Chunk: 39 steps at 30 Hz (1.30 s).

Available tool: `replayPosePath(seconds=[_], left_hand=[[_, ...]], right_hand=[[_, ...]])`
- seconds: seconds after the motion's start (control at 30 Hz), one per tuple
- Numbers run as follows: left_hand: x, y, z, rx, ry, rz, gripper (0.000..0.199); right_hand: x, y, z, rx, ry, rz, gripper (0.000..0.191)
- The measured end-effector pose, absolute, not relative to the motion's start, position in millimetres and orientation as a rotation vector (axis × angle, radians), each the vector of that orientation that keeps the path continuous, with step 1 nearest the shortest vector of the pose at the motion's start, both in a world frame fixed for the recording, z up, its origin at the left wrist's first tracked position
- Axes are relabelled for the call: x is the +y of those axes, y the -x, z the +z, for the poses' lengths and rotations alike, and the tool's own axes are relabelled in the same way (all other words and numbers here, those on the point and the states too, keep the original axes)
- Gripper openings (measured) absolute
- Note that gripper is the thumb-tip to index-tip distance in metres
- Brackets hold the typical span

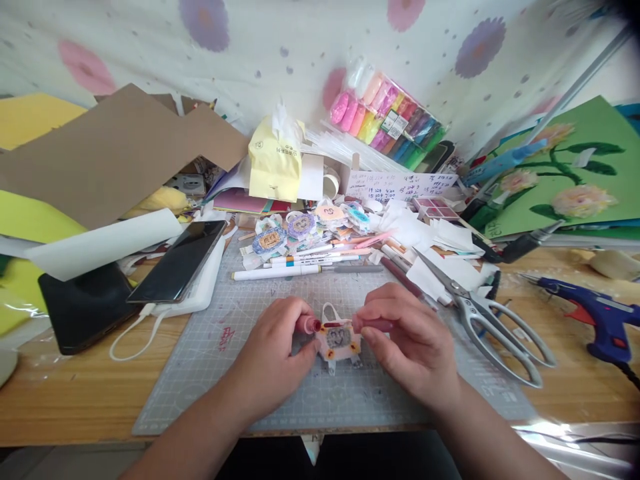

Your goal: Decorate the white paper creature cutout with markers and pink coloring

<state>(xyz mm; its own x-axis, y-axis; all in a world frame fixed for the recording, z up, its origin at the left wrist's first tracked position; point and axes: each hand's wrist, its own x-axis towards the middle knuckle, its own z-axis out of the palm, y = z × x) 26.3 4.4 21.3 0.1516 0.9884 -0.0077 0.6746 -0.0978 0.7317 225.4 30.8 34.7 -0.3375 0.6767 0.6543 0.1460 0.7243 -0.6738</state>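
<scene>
My left hand [280,353] is closed round a small lip gloss tube [311,325] whose dark red open end points right. In my right hand [410,340], thumb and fingers pinch the pink cap of a lip gloss applicator [340,325]; its thin reddish wand points left toward the tube's mouth, apart from my left fingers. Just below the wand is a small whitish paper craft [327,352] with a loop on top, a grey patterned middle and orange spots at its corners. Both hands are over the grey cutting mat [195,393].
Large scissors [480,317] and a blue glue gun [585,307] lie to the right. Pens [275,272] and several small decorated crafts [270,240] crowd the mat's back edge. On the left, a phone [177,261] rests on a white power bank [207,287] with a cable.
</scene>
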Motion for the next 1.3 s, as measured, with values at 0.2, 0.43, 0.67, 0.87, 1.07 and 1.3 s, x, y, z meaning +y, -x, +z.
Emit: replayPosePath(seconds=[0.2,0.43,0.67,0.87,1.07,1.3], left_hand=[[4,-28,19,1.587,-1.884,0.702,0.008],[4,-28,18,1.553,-1.952,0.709,0.008],[4,-28,22,1.578,-1.906,0.740,0.005],[3,-30,21,1.594,-1.933,0.712,0.015],[3,-31,18,1.602,-1.972,0.755,0.013],[3,-30,17,1.600,-1.987,0.745,0.013]], right_hand=[[31,-218,37,-1.971,0.582,0.507,0.018],[31,-216,34,-2.042,0.585,0.514,0.017],[35,-230,31,-1.968,0.753,0.530,0.011],[36,-222,27,-2.094,0.727,0.518,0.013],[36,-219,26,-2.162,0.755,0.462,0.012],[34,-218,25,-2.161,0.744,0.419,0.012]])
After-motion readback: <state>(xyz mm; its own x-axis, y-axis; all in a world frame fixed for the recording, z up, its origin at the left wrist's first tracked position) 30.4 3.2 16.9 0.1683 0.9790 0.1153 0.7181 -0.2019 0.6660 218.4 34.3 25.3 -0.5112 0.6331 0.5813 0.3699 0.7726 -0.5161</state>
